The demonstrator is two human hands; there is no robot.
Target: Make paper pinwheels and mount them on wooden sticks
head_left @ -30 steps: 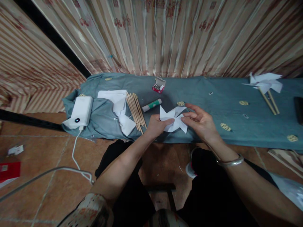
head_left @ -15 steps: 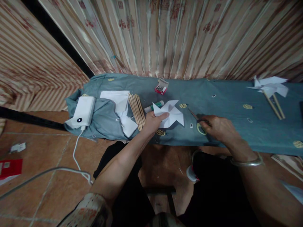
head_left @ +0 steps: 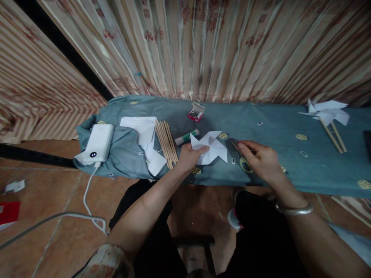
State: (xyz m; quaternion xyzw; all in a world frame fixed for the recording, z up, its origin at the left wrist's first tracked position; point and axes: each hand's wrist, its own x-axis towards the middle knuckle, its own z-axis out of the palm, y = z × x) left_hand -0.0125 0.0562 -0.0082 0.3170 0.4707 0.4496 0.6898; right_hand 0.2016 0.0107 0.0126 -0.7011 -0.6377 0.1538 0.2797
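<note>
My left hand [head_left: 189, 157] is closed on a white paper pinwheel [head_left: 213, 152], with the thumb pressed near its centre. To the right of it, my right hand [head_left: 259, 156] grips a pair of scissors [head_left: 245, 165] around the middle, between thumb and fingers. The scissors' blades point up and left toward the pinwheel, and a yellow-green handle loop shows below the fingers. Just behind my left hand lies a glue stick [head_left: 187, 137] with a green label. Part of the pinwheel's centre is hidden under my thumb.
Wooden sticks [head_left: 166, 144] lie left of my left hand, beside white paper pieces [head_left: 145, 129]. A small open red box [head_left: 196, 112] sits behind. A white power bank [head_left: 100, 143] with a cable stands far left. Finished pinwheels on sticks [head_left: 330, 112] lie far right.
My right hand has shifted its hold from the scissors' handle end up toward the middle. My left hand keeps the pinwheel. The whole view has tilted slightly.
</note>
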